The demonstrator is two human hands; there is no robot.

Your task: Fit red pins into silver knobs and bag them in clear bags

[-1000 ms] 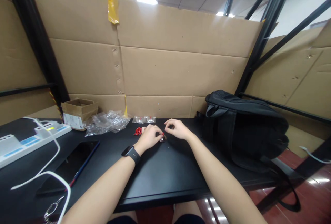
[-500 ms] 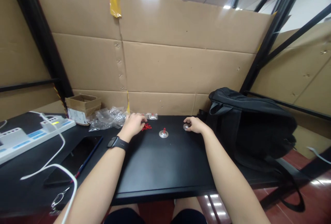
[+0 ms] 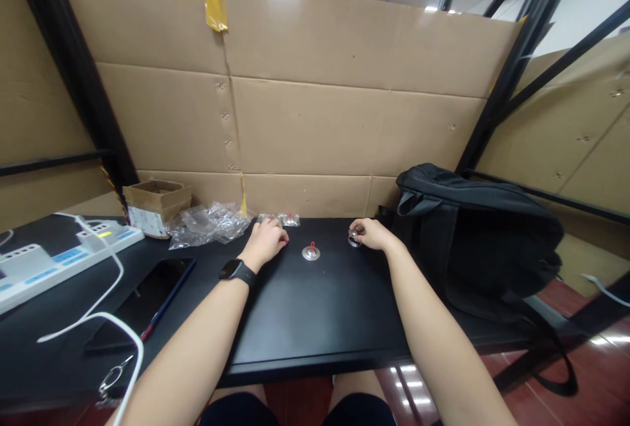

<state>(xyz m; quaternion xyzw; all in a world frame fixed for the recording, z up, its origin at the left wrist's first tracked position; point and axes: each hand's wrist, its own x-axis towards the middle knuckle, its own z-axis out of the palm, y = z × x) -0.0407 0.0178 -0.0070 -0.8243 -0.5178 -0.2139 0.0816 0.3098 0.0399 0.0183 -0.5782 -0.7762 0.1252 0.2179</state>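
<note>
My left hand (image 3: 268, 241), wearing a black watch, rests on the black table with its fingers curled down. A bit of red cord (image 3: 287, 240) shows at its fingertips; the rest of the cord is hidden under the hand. To the right of that hand lies a small silver cymbal-like disc (image 3: 310, 254) with a red cord loop standing up from its middle. My right hand (image 3: 371, 234) pinches a second small silver disc (image 3: 354, 240) just above or on the table. No red loop shows on that one.
Small clear packets (image 3: 289, 220) and crumpled plastic bags (image 3: 211, 224) lie at the back, near an open cardboard box (image 3: 156, 203). On the left are a phone (image 3: 147, 295), a white cable and a power strip (image 3: 69, 258). A black backpack (image 3: 472, 235) stands on the right.
My left hand has moved slightly right and nearer, covering the red cords that lay in view. The disc in my right hand has been tilted a little; that hand stays in place.
</note>
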